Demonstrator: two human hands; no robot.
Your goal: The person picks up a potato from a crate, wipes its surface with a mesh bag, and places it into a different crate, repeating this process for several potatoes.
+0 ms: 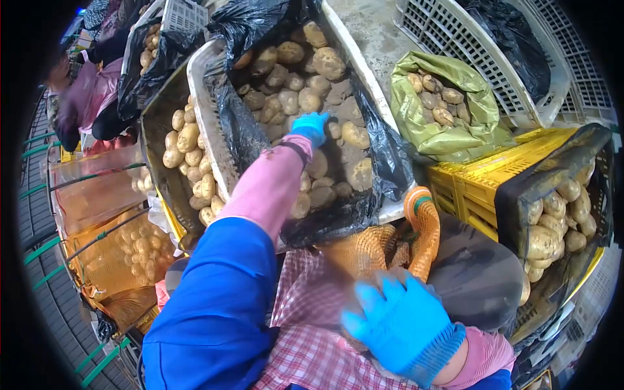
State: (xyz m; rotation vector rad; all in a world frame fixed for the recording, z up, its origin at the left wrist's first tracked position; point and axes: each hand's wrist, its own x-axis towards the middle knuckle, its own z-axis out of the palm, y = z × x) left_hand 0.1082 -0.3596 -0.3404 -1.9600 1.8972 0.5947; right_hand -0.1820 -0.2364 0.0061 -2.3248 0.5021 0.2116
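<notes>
My left hand [309,128], in a blue glove, reaches over the potatoes [309,101] in a crate lined with black plastic [211,107]. A fingertip points out to the right; its other fingers are partly hidden. My right hand [403,325], gloved in the same blue, is over my lap with its fingers smeared by motion. A brownish patch shows under its palm, and I cannot tell whether it is something held. Just beyond that hand, an orange mesh bag [422,227] lies against the crate's near edge. Loose soil covers part of the potatoes.
Left of the crate stands another container of potatoes [188,143]. A green sack [448,107] with potatoes is at the right, behind yellow crates [474,175]. A black-lined crate [559,214] holds more. Filled mesh bags [140,250] lie at the left, near another person [97,91].
</notes>
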